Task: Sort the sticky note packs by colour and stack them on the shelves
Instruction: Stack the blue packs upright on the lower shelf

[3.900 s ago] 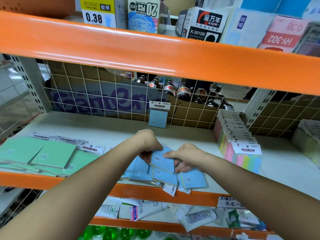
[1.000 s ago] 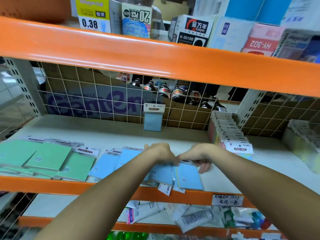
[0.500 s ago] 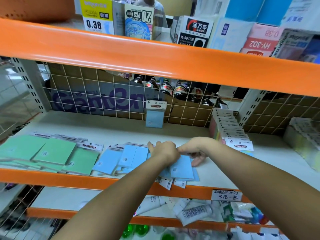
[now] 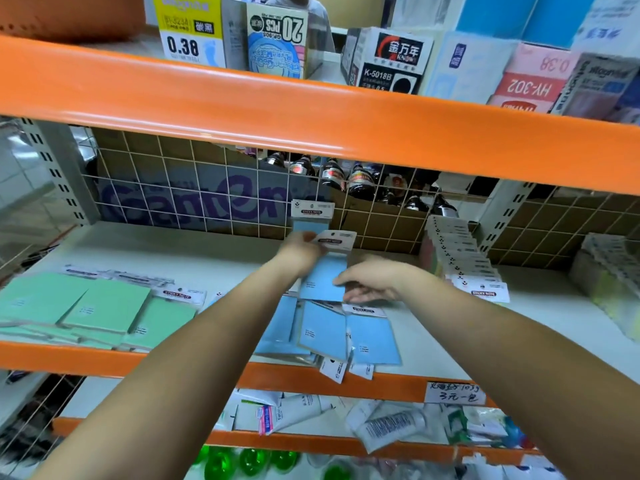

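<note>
Sticky note packs, blue: one pack (image 4: 323,277) is being held above the shelf (image 4: 194,251), the left hand (image 4: 298,252) pinching its white header card between thumb and fingers, the right hand (image 4: 372,280) touching its right edge with loosely extended fingers.
Blue group (image 4: 332,332): several packs are lying overlapped and askew at the shelf's front edge, header cards overhanging the orange rail; not yet squared into a stack.
Blue, single (image 4: 310,216): one pack is standing against the wire grid at the back.
Green group (image 4: 86,311): packs are lying gathered at the left, overlapping, loosely sorted.
Multicolour packs (image 4: 464,263): a row is standing at the right.
Progress, as judged: colours are largely separated; neat stacking of blue and green is remaining.
</note>
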A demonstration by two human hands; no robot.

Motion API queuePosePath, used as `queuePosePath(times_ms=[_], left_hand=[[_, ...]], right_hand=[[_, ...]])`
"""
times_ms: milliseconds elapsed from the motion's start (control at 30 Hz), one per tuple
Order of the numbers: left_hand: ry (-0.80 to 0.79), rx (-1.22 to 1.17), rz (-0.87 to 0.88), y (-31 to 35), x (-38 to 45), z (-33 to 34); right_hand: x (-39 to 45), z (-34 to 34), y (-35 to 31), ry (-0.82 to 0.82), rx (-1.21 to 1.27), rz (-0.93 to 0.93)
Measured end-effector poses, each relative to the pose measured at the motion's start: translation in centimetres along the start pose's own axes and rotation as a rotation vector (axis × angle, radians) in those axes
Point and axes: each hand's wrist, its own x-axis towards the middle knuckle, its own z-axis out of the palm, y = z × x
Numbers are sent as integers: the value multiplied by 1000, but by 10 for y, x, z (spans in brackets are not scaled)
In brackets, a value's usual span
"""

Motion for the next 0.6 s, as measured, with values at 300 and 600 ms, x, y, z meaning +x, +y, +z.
queuePosePath(times_ms=[300, 600], left_hand=[[168, -159, -94, -28, 27, -13], [45, -82, -47, -44, 30, -3]], right_hand=[[39, 33, 0, 222, -39, -217], [77, 40, -11, 476, -59, -276]])
